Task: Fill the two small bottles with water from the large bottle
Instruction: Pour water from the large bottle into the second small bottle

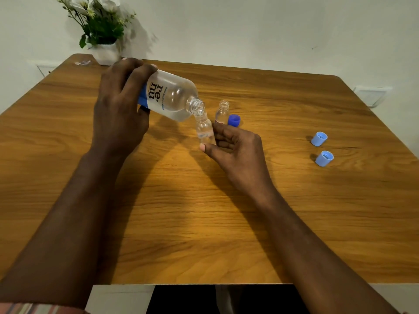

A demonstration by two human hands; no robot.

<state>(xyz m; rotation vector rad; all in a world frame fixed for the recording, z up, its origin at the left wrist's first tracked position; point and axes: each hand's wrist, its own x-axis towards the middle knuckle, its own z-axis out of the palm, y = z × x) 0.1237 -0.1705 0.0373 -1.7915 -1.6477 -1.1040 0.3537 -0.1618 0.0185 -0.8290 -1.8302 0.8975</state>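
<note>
Toward the far edge of the table (272,211), our left hand (118,109) curls its fingers round the tilted large bottle (170,96), mouth over the near small bottle (204,129), which our right hand (235,150) pinches steady. We should tip slowly, keeping the mouths aligned. The other small bottle (222,113) stands just behind.

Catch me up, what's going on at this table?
A person is pouring. The left hand tilts the large bottle, its open mouth over the near small bottle, which the right hand steadies on the table. The second small bottle stands open just behind, beside a dark blue cap. Two light blue caps lie off to the right.
</note>
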